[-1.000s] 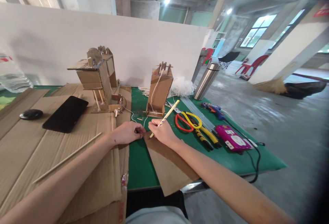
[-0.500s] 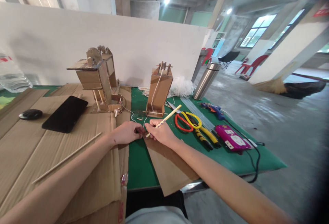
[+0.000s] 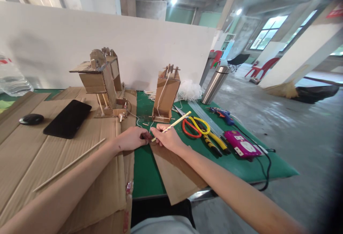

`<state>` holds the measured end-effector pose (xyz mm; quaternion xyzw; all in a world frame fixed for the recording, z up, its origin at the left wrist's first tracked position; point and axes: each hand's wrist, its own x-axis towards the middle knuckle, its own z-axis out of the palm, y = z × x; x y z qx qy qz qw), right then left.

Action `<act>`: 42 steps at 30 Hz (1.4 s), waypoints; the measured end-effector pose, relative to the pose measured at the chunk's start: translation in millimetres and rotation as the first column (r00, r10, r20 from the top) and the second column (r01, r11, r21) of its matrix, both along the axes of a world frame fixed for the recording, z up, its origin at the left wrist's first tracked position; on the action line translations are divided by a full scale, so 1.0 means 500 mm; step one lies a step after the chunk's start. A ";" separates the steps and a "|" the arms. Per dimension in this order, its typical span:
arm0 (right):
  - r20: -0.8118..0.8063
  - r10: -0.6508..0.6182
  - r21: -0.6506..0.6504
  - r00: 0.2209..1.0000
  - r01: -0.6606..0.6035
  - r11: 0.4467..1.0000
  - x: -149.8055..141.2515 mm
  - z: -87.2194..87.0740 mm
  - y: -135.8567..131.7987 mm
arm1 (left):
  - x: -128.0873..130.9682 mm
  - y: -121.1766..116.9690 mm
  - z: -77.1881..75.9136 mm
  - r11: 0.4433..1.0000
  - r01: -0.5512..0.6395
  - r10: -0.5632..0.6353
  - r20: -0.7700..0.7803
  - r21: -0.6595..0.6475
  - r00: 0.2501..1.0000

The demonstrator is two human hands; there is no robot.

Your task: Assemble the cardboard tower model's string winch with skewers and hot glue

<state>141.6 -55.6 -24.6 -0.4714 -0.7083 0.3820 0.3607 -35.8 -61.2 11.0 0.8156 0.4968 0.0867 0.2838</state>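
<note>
Near the middle of the frame, the right hand (image 3: pixel 169 139) has its fingers clamped on a yellow pencil (image 3: pixel 177 122), slanting up to the right; its lower end shows just past the fingertips, but whether the point touches anything is too small to tell. Below, a cardboard sheet (image 3: pixel 175 176) lies on the green table (image 3: pixel 144 180) at lower centre, its upper part partly covered by that hand and its near corner jutting past the table edge. The left hand (image 3: pixel 134 138) sits at the sheet's upper left corner, fingers bent; one cannot tell whether they pinch the cardboard or merely rest there. Right of centre, red and yellow tool handles (image 3: pixel 205 125) overlap, making them hard to sort apart. A clear plastic bottle (image 3: pixel 13 78) is cut off at the left edge, and the foot of the cardboard tower (image 3: pixel 164 100) stands just beyond the right hand.
</note>
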 end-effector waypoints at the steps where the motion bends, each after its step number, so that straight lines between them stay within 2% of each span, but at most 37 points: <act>1: -0.003 -0.002 0.000 1.000 0.002 1.000 0.000 0.000 0.000 | 0.000 0.000 0.000 1.000 -0.002 0.002 0.000 -0.003 1.000; 20: 0.012 0.024 -0.038 1.000 -0.024 0.999 0.000 -0.002 0.005 | 0.000 0.000 -0.002 1.000 0.004 -0.004 -0.006 0.014 1.000; 26: -0.015 -0.055 -0.010 0.998 0.054 0.998 -0.002 -0.011 0.009 | -0.002 0.002 -0.008 1.000 -0.006 0.006 -0.002 0.025 1.000; 39: -0.003 -0.062 0.032 0.998 0.062 0.998 -0.001 -0.011 0.008 | -0.004 0.002 -0.005 1.000 0.002 -0.002 0.008 0.016 1.000; 42: -0.013 -0.095 0.054 0.995 0.095 0.994 -0.001 -0.013 0.008 | -0.004 0.001 -0.004 1.000 0.000 0.000 -0.006 0.025 1.000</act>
